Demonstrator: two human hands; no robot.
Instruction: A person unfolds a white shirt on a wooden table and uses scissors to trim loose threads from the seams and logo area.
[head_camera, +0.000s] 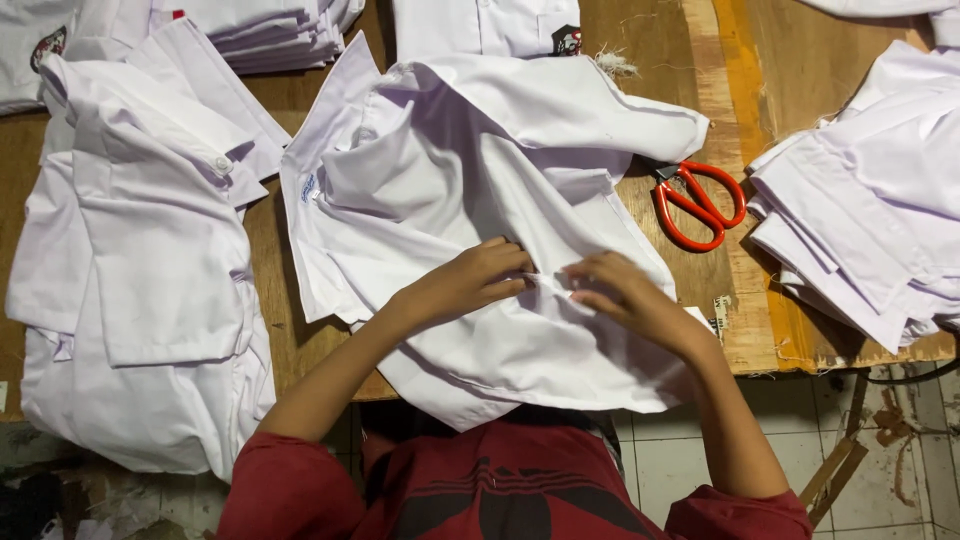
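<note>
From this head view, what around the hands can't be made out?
- What the left hand and right hand pinch: fingertips cover it on the white cotton shirt.
- Orange-handled scissors: blades tucked under the shirt's edge.
- Right stack of folded white shirts: cut off by frame edge.

A worn wooden table (700, 60) stands over a pale tiled floor (900, 470).

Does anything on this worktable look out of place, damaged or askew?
The wooden table has a chipped, ragged front edge, and a tuft of loose threads lies near the top. The white shirt under both hands, left hand and right hand, is crumpled and overhangs the edge. The red-handled scissors lie open.
</note>
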